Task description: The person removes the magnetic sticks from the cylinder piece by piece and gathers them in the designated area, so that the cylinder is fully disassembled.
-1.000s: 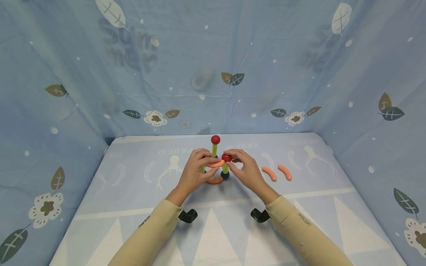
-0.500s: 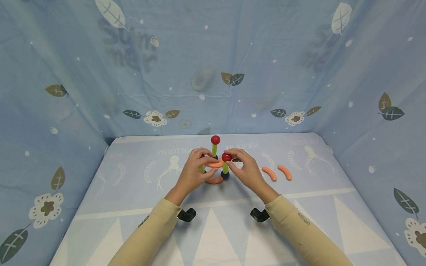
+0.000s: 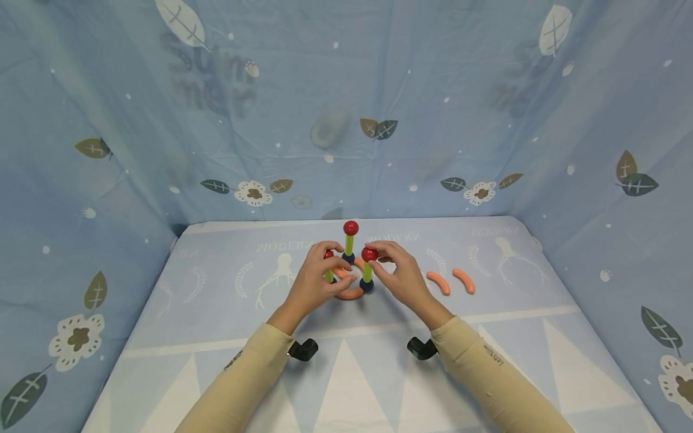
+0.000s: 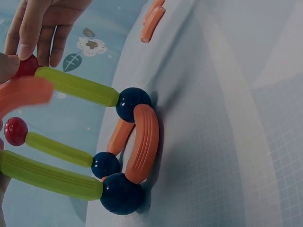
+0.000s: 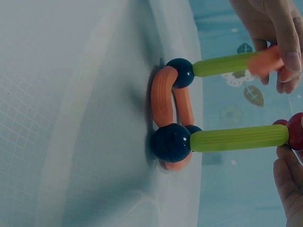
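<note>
A small frame of magnetic building pieces stands on the table. Its base is curved orange sticks [image 5: 163,97] joined by dark blue balls [image 5: 171,143]. Three green rods [image 4: 78,86] rise from those balls, each topped by a red ball [image 3: 351,228]. My left hand [image 3: 318,275] pinches another curved orange stick [image 4: 26,94], blurred in both wrist views, above the base beside the left red ball [image 3: 328,255]. With thumb and fingers, my right hand [image 3: 403,278] holds the front right red ball [image 3: 369,254], which sits on its upright rod.
Two loose curved orange sticks, a nearer one [image 3: 438,282] and a farther one [image 3: 464,281], lie right of the frame. Patterned cloth [image 3: 330,72] walls in the table [image 3: 346,385] at the back and sides. Dark mounts [image 3: 303,350] protrude at both sleeve cuffs.
The orange stick in my left hand has turned away from the right red ball and now shows more to the left, between the fingers. My right hand stays on its ball, which has shifted slightly.
</note>
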### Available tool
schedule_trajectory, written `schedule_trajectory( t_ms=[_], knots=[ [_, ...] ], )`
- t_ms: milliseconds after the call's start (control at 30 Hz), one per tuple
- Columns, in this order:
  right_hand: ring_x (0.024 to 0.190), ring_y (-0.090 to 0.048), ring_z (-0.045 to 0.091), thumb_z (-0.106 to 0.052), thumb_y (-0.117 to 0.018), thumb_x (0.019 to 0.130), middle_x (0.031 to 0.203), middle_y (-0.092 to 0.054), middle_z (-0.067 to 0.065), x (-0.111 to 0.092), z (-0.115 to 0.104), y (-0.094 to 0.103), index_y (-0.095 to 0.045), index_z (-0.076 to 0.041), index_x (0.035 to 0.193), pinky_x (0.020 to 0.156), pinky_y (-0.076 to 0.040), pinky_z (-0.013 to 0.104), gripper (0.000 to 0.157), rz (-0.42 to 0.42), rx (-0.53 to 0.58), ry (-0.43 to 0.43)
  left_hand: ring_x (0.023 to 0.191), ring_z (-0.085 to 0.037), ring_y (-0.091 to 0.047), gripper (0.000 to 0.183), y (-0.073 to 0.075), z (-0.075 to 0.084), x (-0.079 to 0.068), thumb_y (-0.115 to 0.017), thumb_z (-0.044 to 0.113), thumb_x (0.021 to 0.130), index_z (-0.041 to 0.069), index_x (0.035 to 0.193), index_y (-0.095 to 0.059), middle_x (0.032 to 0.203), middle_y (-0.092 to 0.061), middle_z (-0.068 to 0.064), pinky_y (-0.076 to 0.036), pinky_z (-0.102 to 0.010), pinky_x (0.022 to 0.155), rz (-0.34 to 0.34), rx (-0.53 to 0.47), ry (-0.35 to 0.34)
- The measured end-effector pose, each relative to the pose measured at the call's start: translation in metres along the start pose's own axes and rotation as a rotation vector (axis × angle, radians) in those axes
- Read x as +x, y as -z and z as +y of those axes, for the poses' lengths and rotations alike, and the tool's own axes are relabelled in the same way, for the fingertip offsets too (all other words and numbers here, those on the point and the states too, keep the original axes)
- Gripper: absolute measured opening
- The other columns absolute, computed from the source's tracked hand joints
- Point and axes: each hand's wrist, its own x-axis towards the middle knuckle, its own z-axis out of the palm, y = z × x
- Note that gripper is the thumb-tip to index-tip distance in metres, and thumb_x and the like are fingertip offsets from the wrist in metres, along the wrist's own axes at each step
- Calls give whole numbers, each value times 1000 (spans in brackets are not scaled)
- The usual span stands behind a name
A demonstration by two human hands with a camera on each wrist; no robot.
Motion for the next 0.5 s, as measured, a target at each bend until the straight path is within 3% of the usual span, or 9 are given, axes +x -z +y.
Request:
schedule_trajectory(
  t_ms=[200,500],
  knots=[
    [104,-67,19,-10,-72,95,125,-65,4,1,0,0,-65,-12,133,90,-57,41,39,-5,-7,-17,121,-27,-48,13,0,0,0,-85,25,84,18,87,-75,125,-56,-7,-47,-50,100,0,17,10],
    [105,-66,16,-11,-72,96,126,-65,3,1,0,-1,-64,-12,133,92,-57,38,38,-18,-13,-44,122,-29,-48,18,0,1,0,-85,24,84,11,93,-77,126,-56,-7,-47,-50,101,-5,17,35]
  ],
)
